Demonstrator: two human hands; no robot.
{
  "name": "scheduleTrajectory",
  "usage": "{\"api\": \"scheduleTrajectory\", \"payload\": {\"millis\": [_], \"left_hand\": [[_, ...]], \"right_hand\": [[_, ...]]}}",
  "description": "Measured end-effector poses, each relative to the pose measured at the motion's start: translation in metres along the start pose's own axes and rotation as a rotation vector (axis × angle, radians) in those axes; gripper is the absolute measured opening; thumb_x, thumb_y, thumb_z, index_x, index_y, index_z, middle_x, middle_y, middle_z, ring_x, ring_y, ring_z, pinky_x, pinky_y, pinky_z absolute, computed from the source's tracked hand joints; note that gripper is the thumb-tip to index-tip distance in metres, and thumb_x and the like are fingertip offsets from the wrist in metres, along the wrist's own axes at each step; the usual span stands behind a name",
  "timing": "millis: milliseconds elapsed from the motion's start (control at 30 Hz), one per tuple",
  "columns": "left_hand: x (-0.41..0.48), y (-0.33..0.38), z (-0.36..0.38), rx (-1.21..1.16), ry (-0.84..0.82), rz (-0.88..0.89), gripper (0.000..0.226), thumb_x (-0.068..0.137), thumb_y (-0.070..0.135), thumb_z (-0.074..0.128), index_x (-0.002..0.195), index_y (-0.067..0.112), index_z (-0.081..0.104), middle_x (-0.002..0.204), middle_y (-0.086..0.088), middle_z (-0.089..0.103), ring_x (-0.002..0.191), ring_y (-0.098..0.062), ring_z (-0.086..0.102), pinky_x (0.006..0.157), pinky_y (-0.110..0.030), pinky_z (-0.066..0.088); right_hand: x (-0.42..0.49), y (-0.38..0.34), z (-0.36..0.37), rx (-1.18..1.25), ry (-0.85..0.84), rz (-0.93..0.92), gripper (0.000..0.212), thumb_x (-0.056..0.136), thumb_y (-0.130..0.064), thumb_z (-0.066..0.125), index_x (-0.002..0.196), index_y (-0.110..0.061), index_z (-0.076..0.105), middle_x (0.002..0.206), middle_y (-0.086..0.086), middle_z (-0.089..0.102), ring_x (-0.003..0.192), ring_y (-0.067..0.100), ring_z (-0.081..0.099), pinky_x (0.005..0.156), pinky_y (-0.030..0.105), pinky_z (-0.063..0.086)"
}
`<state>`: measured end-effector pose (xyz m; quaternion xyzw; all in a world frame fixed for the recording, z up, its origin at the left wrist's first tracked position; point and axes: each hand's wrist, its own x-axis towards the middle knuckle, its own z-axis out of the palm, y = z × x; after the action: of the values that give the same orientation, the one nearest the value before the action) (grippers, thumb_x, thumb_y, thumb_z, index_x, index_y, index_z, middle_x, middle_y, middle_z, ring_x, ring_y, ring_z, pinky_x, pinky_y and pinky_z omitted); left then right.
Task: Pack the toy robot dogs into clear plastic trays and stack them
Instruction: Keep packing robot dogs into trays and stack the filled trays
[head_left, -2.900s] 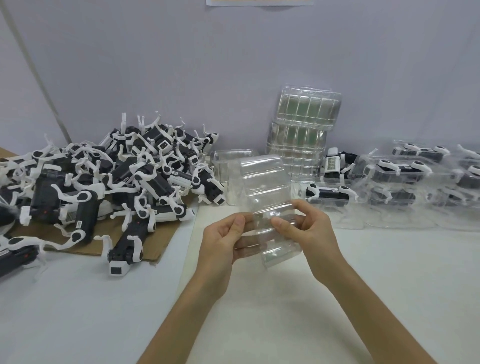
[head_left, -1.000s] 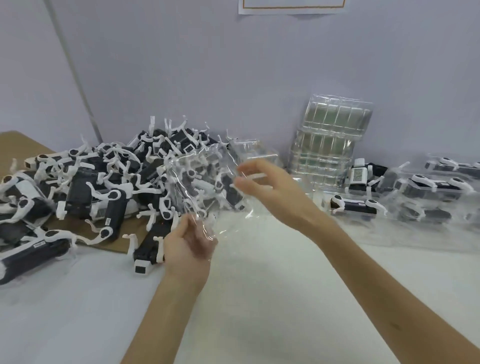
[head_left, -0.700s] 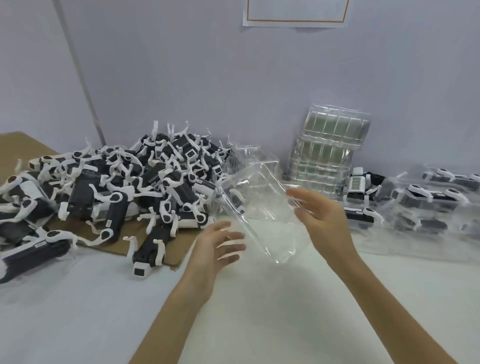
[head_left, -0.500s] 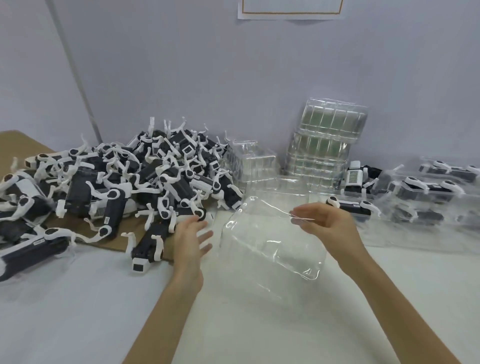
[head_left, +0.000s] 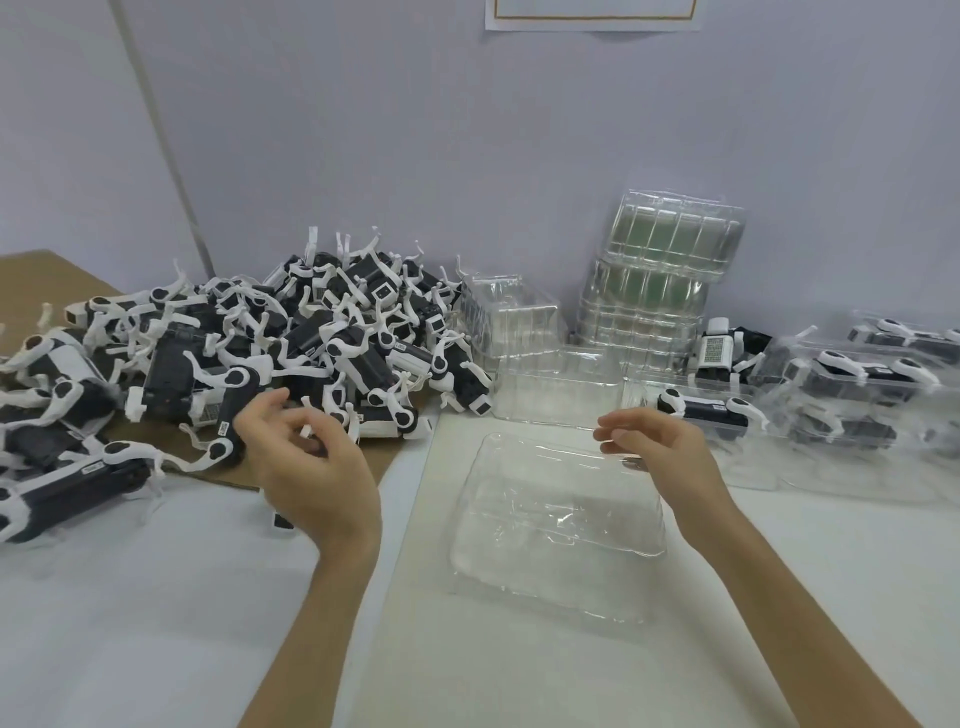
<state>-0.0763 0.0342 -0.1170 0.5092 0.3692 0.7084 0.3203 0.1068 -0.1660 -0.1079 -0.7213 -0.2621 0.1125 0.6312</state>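
The heap of black-and-white plastic toy robot dogs (head_left: 332, 343) on the brown cardboard sheet (head_left: 31, 275) at the far left corner of the white desk (head_left: 156, 597) is a tangle of thin, hooked white legs, so lifting one may drag neighbours along or snag a leg. The left hand (head_left: 311, 467) curls its fingers round a single dog (head_left: 283, 519) at the heap's near edge, mostly hidden beneath the palm. The right hand (head_left: 660, 452) pinches the far rim of the clear, glossy, thin-walled rectangular plastic tray (head_left: 556, 525) lying mid-desk. So light a shell could skid or tip once released and loaded off-centre.
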Motion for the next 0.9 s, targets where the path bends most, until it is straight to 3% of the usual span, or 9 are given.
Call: {"api": "scheduleTrajectory", "payload": {"millis": [100,200,300,433,500,567,633,733,900], "left_hand": [[0.011,-0.009,-0.006,0.328,0.081,0.058,0.031,0.082,0.013,0.06,0.113,0.013,0.059,0.112,-0.005,0.06,0.107,-0.026,0.05,0.086,-0.037,0.034],[0.017,-0.023,-0.008,0.597,-0.253,-0.135,0.03,0.084,0.017,0.067,0.114,0.021,0.063,0.125,-0.007,0.054,0.119,-0.033,0.045,0.096,-0.047,0.032],[0.011,-0.034,-0.007,0.671,-0.373,-0.034,0.029,0.088,0.003,0.06,0.108,0.022,0.068,0.122,-0.007,0.053,0.116,-0.034,0.044,0.093,-0.046,0.033],[0.013,-0.032,-0.006,0.405,-0.332,-0.001,0.039,0.085,-0.013,0.042,0.089,0.015,0.068,0.097,-0.009,0.064,0.096,-0.034,0.056,0.077,-0.036,0.041],[0.012,-0.025,-0.007,0.235,-0.289,0.002,0.037,0.08,-0.011,0.039,0.079,0.018,0.063,0.086,-0.006,0.065,0.08,-0.017,0.063,0.068,-0.026,0.048],[0.007,-0.015,-0.008,0.145,-0.28,0.127,0.031,0.074,-0.007,0.04,0.074,0.016,0.061,0.074,0.0,0.062,0.068,-0.004,0.058,0.058,-0.009,0.04],[0.002,-0.009,-0.007,0.056,-0.311,0.184,0.027,0.07,-0.003,0.04,0.07,0.015,0.06,0.064,0.005,0.06,0.059,-0.009,0.055,0.051,-0.013,0.036],[0.0,0.001,-0.005,-0.141,-0.325,0.067,0.028,0.067,-0.003,0.04,0.065,0.016,0.06,0.054,0.006,0.054,0.05,-0.015,0.047,0.046,-0.026,0.036],[0.007,0.027,-0.003,-0.553,-0.433,-0.213,0.035,0.058,-0.006,0.033,0.063,0.017,0.06,0.047,0.001,0.042,0.042,-0.014,0.029,0.042,-0.017,0.022]], "right_hand": [[-0.002,-0.002,0.002,0.0,0.018,-0.012,0.025,0.094,0.002,0.055,0.089,-0.015,0.072,0.08,-0.001,0.076,0.073,0.009,0.07,0.073,0.026,0.048],[-0.002,-0.004,0.002,0.002,0.019,-0.012,0.025,0.094,0.003,0.054,0.088,-0.014,0.072,0.077,-0.001,0.075,0.07,0.009,0.069,0.072,0.026,0.048],[-0.003,-0.004,0.002,0.003,0.015,-0.017,0.025,0.094,0.003,0.053,0.088,-0.013,0.072,0.075,0.0,0.074,0.069,0.009,0.069,0.072,0.027,0.048],[-0.004,-0.005,0.003,0.006,0.014,-0.022,0.025,0.094,0.003,0.054,0.088,-0.013,0.072,0.074,0.0,0.074,0.068,0.009,0.069,0.072,0.026,0.049],[-0.004,-0.005,0.003,0.007,0.02,-0.026,0.026,0.094,0.003,0.054,0.087,-0.014,0.072,0.074,0.0,0.074,0.068,0.009,0.069,0.071,0.026,0.049],[-0.003,-0.005,0.003,0.009,0.022,-0.029,0.027,0.093,0.003,0.054,0.086,-0.014,0.073,0.074,0.0,0.074,0.067,0.009,0.069,0.071,0.026,0.049],[-0.004,-0.006,0.002,0.01,0.019,-0.034,0.027,0.093,0.003,0.054,0.086,-0.014,0.073,0.074,0.0,0.074,0.067,0.009,0.068,0.07,0.025,0.049],[-0.003,-0.007,0.001,0.004,0.027,-0.049,0.027,0.093,0.003,0.054,0.085,-0.015,0.072,0.073,0.0,0.074,0.067,0.009,0.067,0.068,0.024,0.049],[-0.006,-0.012,-0.002,-0.048,0.126,-0.221,0.029,0.091,0.006,0.056,0.084,-0.018,0.072,0.075,-0.001,0.073,0.072,0.007,0.068,0.068,0.014,0.048]]}}
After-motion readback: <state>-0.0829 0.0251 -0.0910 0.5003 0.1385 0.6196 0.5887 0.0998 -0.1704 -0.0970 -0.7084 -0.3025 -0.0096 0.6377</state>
